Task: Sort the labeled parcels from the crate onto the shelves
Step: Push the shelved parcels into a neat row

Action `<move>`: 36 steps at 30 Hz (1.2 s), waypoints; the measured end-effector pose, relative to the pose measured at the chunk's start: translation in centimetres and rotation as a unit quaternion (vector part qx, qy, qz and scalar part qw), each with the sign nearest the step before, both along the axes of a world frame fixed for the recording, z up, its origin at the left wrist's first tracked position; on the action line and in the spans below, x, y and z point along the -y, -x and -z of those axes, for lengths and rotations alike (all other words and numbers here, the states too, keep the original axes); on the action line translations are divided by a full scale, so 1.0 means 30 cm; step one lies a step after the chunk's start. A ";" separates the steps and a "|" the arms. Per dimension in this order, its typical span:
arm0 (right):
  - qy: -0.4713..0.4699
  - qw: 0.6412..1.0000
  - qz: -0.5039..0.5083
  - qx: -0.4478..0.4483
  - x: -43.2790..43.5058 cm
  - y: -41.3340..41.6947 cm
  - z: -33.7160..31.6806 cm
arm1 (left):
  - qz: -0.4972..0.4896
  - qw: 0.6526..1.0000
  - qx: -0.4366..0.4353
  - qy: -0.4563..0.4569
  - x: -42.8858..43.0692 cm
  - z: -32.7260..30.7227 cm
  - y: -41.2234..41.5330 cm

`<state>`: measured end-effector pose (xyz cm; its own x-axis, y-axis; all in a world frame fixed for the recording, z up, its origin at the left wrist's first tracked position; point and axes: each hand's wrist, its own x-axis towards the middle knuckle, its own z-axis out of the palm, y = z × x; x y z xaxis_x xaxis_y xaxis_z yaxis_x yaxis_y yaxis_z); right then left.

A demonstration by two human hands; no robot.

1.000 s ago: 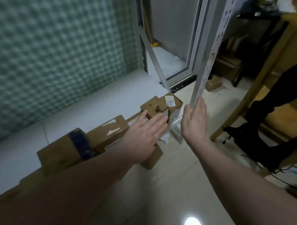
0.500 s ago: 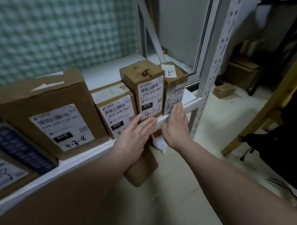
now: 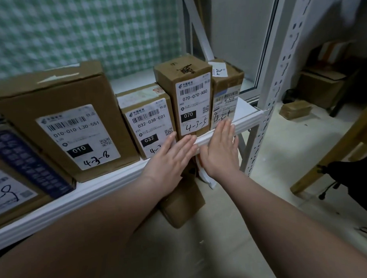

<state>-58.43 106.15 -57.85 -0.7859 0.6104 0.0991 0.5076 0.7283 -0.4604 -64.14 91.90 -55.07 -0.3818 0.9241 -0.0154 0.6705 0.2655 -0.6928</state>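
Neither grip holds anything: the left hand (image 3: 171, 158) and right hand (image 3: 220, 150) lie flat, fingers straight and together, pressed against labelled cardboard parcels (image 3: 192, 97) standing upright along the white metal shelf (image 3: 93, 191).

Parcels (image 3: 194, 99) abreast on shelf (image 3: 109, 186)

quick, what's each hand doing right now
Left hand: open, flat, holding nothing, fingertips by the 032 parcel.
Right hand: open, flat, holding nothing.
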 end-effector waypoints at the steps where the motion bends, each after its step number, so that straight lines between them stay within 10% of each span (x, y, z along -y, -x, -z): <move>1: 0.001 1.000 -0.001 0.003 0.000 -0.002 -0.004 | -0.001 1.000 0.002 0.000 0.006 -0.002 0.001; 21: -0.066 0.992 -0.089 -0.062 0.214 -0.037 -0.019 | 0.059 0.997 0.042 -0.001 0.184 -0.015 0.066; 36: -0.195 0.912 -0.281 -0.229 0.441 0.020 -0.041 | 0.009 0.993 0.094 -0.070 0.599 -0.051 0.079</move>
